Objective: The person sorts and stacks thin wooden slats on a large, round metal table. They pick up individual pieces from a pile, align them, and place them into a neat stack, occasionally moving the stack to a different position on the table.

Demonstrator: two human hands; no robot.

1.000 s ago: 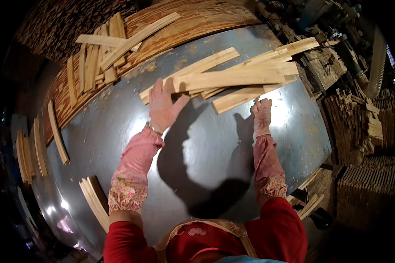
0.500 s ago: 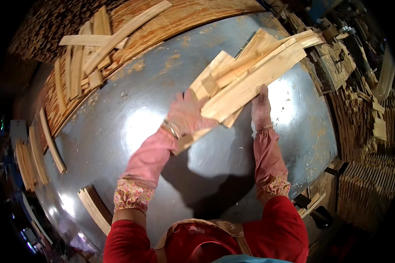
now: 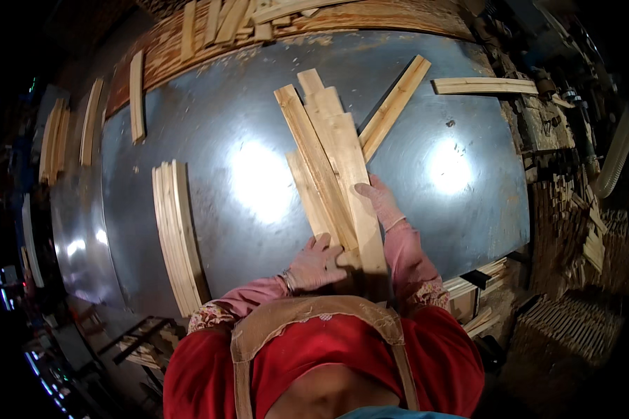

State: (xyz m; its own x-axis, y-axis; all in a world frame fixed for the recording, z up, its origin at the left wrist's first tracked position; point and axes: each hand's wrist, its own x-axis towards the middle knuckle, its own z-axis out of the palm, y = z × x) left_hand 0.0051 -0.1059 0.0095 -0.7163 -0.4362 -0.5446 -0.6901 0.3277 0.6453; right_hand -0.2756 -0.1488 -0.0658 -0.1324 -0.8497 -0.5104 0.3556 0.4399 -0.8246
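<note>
Several boards (image 3: pixel 323 167) point away lengthwise, right hand (image 3: pixel 382 201) clasping their edge, left hand (image 3: pixel 313 267) splayed.

We count two hands: one left hand (image 3: pixel 313 267) and one right hand (image 3: pixel 382 202). Between them we see at least four piled planks (image 3: pixel 353 157). On one tabletop (image 3: pixel 223 105) we also find one diagonal plank (image 3: pixel 396 108), one right-hand board (image 3: pixel 486 86), and one bundle (image 3: pixel 175 237) of at least three slats.
</note>
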